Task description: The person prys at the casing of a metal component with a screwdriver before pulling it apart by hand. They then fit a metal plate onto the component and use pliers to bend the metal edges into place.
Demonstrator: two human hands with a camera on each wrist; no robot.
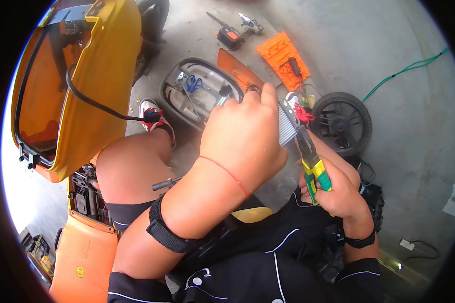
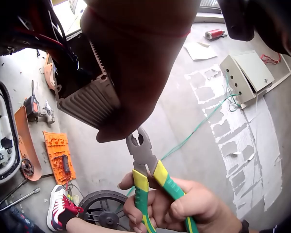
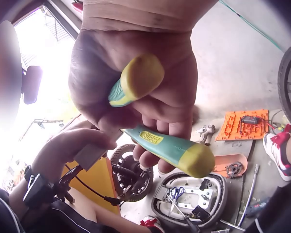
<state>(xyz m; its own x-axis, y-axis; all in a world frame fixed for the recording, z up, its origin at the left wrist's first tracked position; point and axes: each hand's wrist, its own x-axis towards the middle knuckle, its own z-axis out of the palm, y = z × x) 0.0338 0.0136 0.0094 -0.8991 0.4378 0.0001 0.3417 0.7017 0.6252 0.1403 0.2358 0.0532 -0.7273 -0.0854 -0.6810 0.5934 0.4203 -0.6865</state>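
Observation:
A silver metal case with ribbed sides [image 2: 89,104] is gripped by my left hand [image 1: 245,126], which hides much of it in the head view. Dark wires show at the case's open end in the left wrist view. In my right hand [image 1: 341,192] are combination pliers [image 2: 144,154] with green and yellow handles, the fingers curled round them. The plier jaws stand slightly apart, close beside the left hand and the case's end. Seen from the right wrist, one plier handle [image 3: 174,153] lies across the fingers and the other sits against the palm.
A yellow scooter body panel [image 1: 114,65] rises on the left. On the floor lie a seat base [image 1: 166,96] with blue scissors [image 1: 193,84], a cordless drill [image 1: 230,38], an orange plate [image 1: 275,53] and a black wheel [image 1: 356,123]. Green wire runs to a pale metal box [image 2: 247,77].

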